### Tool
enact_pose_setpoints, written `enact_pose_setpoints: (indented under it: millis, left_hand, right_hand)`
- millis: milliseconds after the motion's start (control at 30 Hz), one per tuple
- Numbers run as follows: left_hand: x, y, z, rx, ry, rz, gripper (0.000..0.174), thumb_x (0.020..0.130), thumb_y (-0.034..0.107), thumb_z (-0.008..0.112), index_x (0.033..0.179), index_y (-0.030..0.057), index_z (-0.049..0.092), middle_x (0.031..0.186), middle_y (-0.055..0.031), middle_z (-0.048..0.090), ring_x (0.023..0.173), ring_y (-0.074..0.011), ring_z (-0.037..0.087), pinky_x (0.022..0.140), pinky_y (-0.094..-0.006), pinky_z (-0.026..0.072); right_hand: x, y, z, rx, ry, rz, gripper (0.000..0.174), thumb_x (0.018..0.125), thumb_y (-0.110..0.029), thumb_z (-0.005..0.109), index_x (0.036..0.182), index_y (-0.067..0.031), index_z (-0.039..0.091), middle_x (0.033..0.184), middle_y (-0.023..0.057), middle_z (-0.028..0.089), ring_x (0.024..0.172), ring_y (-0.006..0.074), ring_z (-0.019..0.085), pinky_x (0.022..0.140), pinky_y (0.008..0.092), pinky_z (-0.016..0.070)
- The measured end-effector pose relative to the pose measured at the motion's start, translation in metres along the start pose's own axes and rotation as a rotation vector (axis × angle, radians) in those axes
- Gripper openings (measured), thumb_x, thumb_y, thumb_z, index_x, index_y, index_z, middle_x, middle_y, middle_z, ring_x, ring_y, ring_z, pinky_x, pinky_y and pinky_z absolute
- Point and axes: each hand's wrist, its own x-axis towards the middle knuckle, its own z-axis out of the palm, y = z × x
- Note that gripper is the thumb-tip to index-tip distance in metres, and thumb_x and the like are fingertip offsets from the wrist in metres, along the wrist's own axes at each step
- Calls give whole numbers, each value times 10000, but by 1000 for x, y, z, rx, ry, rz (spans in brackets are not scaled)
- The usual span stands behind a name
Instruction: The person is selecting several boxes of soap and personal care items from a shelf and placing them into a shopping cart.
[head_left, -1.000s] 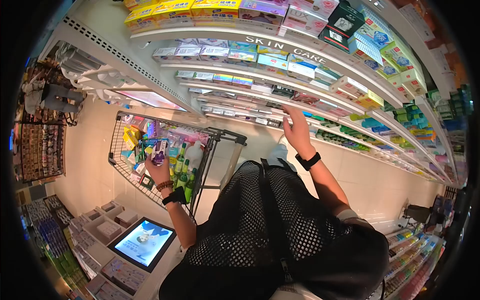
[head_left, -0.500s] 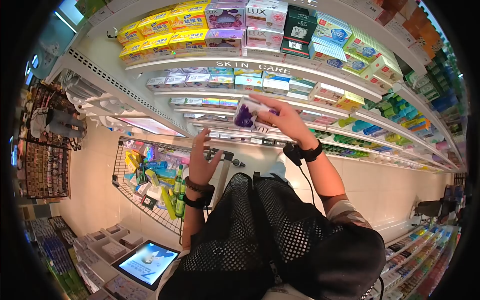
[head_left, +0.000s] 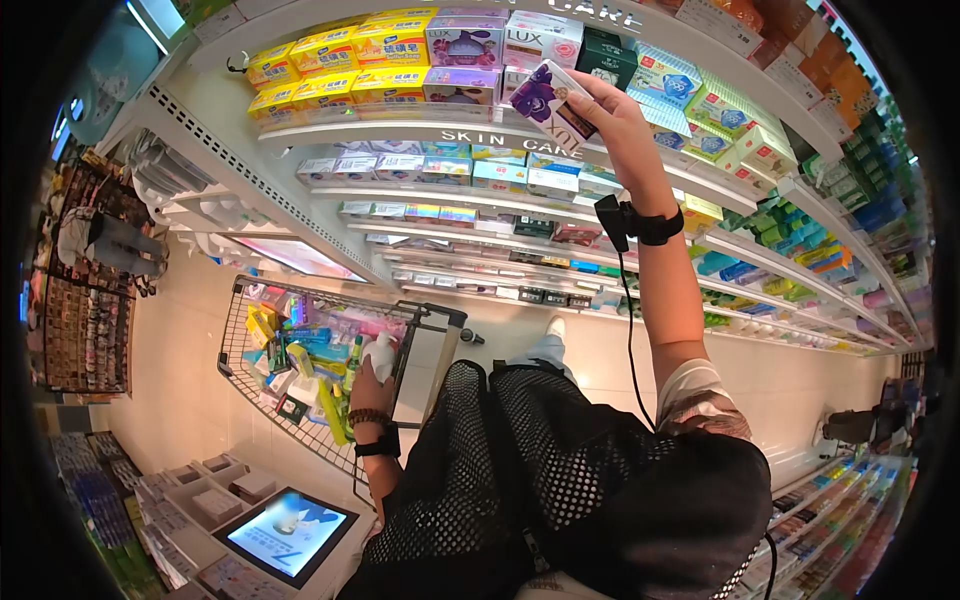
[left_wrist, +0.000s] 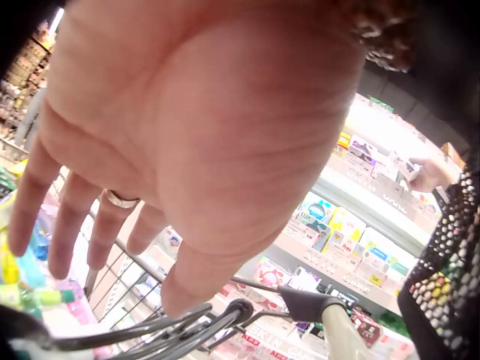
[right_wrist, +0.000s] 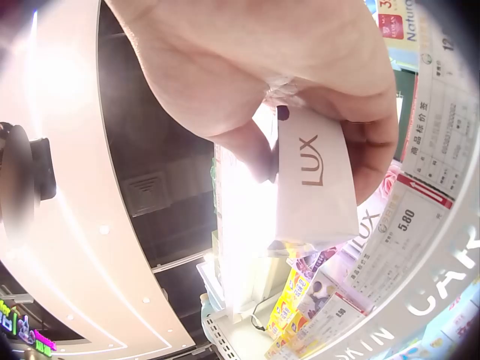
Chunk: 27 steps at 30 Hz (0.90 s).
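My right hand grips a LUX soap box, white with a purple flower, raised in front of the upper shelf. Thumb and fingers pinch the box from opposite sides in the right wrist view, where its white LUX end faces the camera. My left hand hangs low over the near side of the shopping cart, beside a white bottle. Seen from the left wrist, that hand has its fingers loosely extended, a ring on one, and holds nothing.
Stacked yellow soap boxes, purple LUX boxes and a dark green box line the upper shelf. Lower shelves hold more boxes and bottles. A lit screen stands at lower left. A person is at far left.
The soap box passed from my left hand over the cart to my right hand, which then rose with it to the upper shelf. My left hand lifted empty, then lowered back to the cart.
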Motion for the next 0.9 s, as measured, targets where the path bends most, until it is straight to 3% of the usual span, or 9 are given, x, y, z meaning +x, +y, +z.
enact_pose_setpoints:
  millis: [167, 233, 300, 367, 400, 533, 600, 733, 900]
  left_hand:
    - [0, -6, 0, 49, -149, -135, 662, 839, 289, 705, 1391, 30, 449, 1218, -269, 610, 1095, -443, 617, 906, -520, 527]
    - [1, -9, 2, 56, -152, -125, 642, 839, 310, 708, 1364, 26, 472, 1217, -273, 608, 1086, -441, 623, 903, -518, 530]
    - [1, -11, 3, 46, -127, -96, 638, 842, 309, 707, 1365, 27, 474, 1211, -274, 610, 1082, -441, 624, 905, -517, 530]
    - [1, -15, 8, 36, -102, -67, 635, 845, 309, 706, 1366, 29, 476, 1206, -275, 612, 1078, -441, 626, 906, -516, 530]
    - [0, -17, 14, 14, -59, -50, 620, 844, 311, 710, 1350, 30, 486, 1197, -273, 616, 1069, -443, 629, 902, -517, 530]
    - [-8, -22, 20, -22, -100, -117, 529, 872, 345, 695, 1264, 26, 538, 1156, -268, 635, 1043, -455, 629, 891, -529, 523]
    - [-14, -32, 31, -50, -91, -126, 502, 889, 364, 677, 1234, 21, 550, 1143, -269, 640, 1038, -460, 627, 887, -532, 520]
    - [-23, -30, 26, -96, -105, -163, 496, 926, 406, 636, 1222, 15, 566, 1139, -272, 644, 1064, -460, 613, 901, -530, 505]
    - [-27, -32, 24, -101, -90, -181, 507, 923, 401, 648, 1237, 9, 577, 1186, -273, 630, 1116, -448, 593, 937, -520, 489]
  right_hand:
    - [12, -6, 13, -53, 40, -76, 397, 982, -207, 651, 1326, -13, 604, 1144, 81, 692, 999, 113, 639, 867, 274, 514]
    - [22, -9, 27, -452, 109, -312, 412, 973, -206, 659, 1350, -55, 592, 1178, 106, 691, 1014, 130, 646, 872, 289, 516]
    - [31, -15, 42, -568, 133, -428, 418, 952, -204, 673, 1346, -88, 595, 1162, 134, 688, 1003, 204, 660, 870, 320, 514]
    - [40, -15, 49, -811, 118, -727, 414, 934, -196, 680, 1324, -81, 602, 1108, 151, 677, 963, 301, 642, 860, 357, 508]
    - [34, -15, 52, -787, 94, -732, 420, 918, -189, 684, 1314, -78, 600, 1077, 164, 657, 931, 351, 611, 845, 389, 500]
    - [-17, 0, 68, -639, -118, -664, 450, 902, -184, 693, 1329, -81, 591, 1068, 152, 645, 932, 335, 603, 826, 411, 488]
    - [-53, 13, 72, -728, -304, -479, 441, 872, -179, 720, 1287, -77, 610, 1039, 138, 646, 924, 323, 578, 837, 397, 459]
    - [-118, 116, 76, -958, -524, -224, 416, 831, -126, 713, 1232, -75, 615, 979, 110, 646, 959, 312, 577, 857, 421, 429]
    - [-138, 259, 81, -1176, -273, -356, 405, 847, -53, 625, 1247, -67, 564, 1083, 101, 635, 1010, 281, 588, 902, 429, 423]
